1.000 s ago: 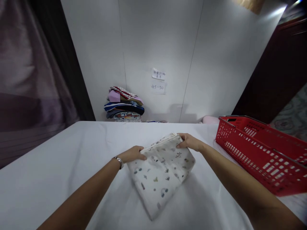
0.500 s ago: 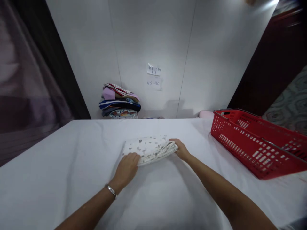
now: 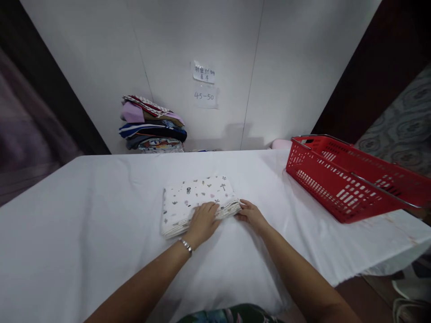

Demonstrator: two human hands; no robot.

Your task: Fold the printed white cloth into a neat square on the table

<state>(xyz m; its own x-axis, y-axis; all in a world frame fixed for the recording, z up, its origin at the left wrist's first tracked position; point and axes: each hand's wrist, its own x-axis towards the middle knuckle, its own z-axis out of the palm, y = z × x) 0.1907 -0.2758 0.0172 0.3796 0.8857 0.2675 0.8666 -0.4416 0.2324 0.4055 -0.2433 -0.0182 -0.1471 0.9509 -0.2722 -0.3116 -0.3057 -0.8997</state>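
Observation:
A folded white cloth (image 3: 198,193) with small printed plants and shapes lies flat on the white-covered table (image 3: 111,251). Across its front folded edge rests my left hand (image 3: 204,220), fingers stretched over the top, with a metal band at the wrist. At the cloth's front right corner, my right hand (image 3: 252,216) pinches the stacked layers between thumb and fingers. Part of the front edge is hidden beneath my left hand.
A red perforated basket (image 3: 319,179) with metal handles stands on the right of the table. Behind the far edge, folded fabrics (image 3: 153,128) are piled against the wall, left of two paper notes (image 3: 204,85). A pink item (image 3: 281,144) shows near the basket.
The cloth's raised right side has come down onto the table. My left hand has slid right along its front edge, while my right hand stays at the right corner. The view has tilted downward.

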